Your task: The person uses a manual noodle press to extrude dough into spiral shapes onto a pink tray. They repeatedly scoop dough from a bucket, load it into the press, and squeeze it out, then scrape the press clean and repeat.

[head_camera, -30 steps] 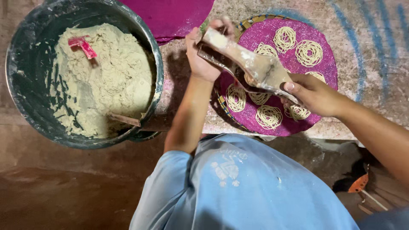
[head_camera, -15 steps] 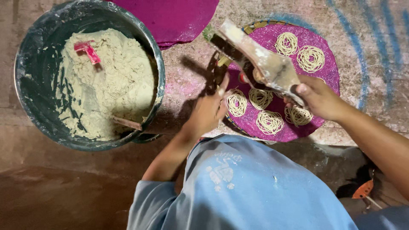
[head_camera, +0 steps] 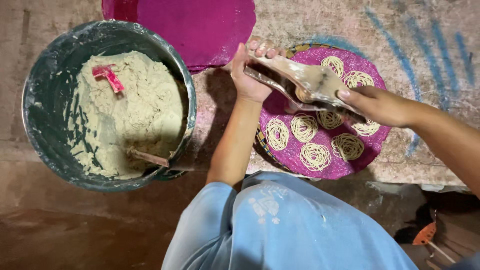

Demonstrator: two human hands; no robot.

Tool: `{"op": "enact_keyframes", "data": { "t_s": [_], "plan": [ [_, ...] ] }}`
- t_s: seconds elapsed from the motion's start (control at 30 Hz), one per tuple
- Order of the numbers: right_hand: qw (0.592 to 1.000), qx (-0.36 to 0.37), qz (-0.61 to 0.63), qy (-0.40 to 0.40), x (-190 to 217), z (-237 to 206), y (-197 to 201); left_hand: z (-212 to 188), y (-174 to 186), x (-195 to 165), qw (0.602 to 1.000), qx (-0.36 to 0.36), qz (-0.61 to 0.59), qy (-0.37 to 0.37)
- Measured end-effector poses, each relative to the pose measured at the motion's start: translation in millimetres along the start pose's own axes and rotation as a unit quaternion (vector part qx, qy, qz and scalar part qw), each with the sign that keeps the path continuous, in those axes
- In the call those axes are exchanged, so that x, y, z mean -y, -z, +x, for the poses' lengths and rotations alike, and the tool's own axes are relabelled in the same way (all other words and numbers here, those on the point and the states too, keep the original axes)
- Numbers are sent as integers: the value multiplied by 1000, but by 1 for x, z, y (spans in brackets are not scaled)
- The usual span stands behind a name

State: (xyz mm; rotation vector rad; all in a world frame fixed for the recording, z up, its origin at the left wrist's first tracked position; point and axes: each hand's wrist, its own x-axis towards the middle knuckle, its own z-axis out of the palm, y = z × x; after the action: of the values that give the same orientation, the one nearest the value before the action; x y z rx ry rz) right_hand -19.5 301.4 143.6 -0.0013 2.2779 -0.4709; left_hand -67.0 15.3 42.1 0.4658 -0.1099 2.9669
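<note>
Your left hand [head_camera: 250,75] and right hand [head_camera: 380,105] each have fingers clamped on the wooden press [head_camera: 300,85], seemingly just above the noodle coils [head_camera: 315,155].

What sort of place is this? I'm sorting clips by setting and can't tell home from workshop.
Likely a simple home or small food-making spot, worked at floor level. Both hands hold a wooden noodle press over a purple round mat of noodle coils, beside a large tub of dough on rough, stained concrete.
</note>
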Motion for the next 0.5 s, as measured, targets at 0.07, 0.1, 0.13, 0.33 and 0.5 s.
{"op": "enact_keyframes", "data": {
  "t_s": [0.07,0.1,0.13,0.33,0.5],
  "plan": [
    [998,-23,40,49,12,9,-6,8,6,-10,1000,-9,17,-4],
    [995,-35,59,74,16,12,-11,10,8,-15,1000,-12,26,-7],
    [995,-26,57,82,19,14,-15,9,10,-18,1000,-12,26,-11],
    [999,-6,18,50,18,7,-2,8,7,2,997,-54,40,-33],
    [995,-68,39,70,26,9,4,29,0,-7,997,-14,68,-23]
  ]
}}
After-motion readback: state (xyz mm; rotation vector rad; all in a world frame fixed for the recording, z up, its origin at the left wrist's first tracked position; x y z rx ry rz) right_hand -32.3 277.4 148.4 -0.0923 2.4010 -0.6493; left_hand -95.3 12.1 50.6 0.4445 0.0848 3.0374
